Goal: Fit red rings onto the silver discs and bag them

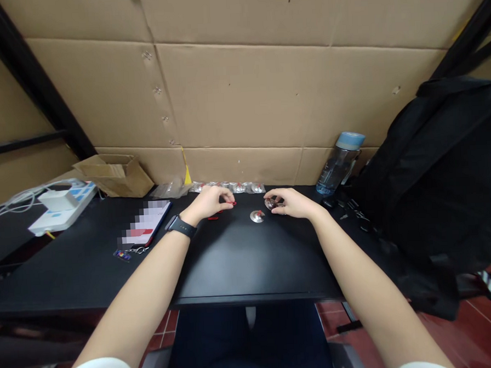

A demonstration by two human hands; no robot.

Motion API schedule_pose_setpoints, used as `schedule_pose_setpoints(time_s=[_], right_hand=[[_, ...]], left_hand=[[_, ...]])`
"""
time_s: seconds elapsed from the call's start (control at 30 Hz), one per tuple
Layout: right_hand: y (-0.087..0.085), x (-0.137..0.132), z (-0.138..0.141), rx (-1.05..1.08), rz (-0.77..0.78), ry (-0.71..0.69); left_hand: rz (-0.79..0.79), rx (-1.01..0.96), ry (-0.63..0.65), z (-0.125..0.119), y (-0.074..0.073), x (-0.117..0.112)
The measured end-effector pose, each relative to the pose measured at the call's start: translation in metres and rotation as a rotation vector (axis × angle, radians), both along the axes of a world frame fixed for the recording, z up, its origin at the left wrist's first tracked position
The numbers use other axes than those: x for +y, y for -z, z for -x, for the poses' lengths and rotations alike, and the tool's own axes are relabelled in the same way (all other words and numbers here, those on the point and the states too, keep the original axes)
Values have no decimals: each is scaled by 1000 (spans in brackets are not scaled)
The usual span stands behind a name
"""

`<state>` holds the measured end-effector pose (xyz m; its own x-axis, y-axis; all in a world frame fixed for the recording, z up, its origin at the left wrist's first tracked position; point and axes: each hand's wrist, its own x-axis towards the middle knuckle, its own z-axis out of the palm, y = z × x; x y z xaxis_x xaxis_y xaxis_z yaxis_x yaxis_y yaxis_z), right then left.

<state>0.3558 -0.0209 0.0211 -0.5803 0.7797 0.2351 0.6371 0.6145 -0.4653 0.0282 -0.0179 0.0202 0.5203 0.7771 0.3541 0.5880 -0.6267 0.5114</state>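
Left hand (212, 201): pinching small red piece (234, 204)
Right hand (291, 203): fingers around shiny metal disc (270, 204) — whether gripped, cannot tell
Loose round silver disc (255, 217): between hands — nearer right

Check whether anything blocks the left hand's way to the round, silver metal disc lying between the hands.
Nothing visible stands between the left hand and the round, silver metal disc; black tabletop shows between them.

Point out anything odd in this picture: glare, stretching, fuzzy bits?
Head view: pale sheen on the black table; head view: left post leans, probably partly lens stretch; head view: blocky pixels over the phone; head view: red piece by the left hand too small to make out.
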Motion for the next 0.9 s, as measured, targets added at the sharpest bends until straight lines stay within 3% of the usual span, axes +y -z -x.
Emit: schedule_pose_setpoints(time_s=[0.37,0.5,0.73,0.9], right_hand=[[-3,-8,11,93,19,-49],[-3,-16,27,218,-11,-62],[2,-29,64,597,-57,-39],[5,-30,68,671,-17,-53]], left_hand=[[-89,25,39,-16,6,-2],[-186,-13,-23,-23,6,-6],[-249,-247,-155,-42,2,-19],[-249,-279,-195,-48,4,-21]])
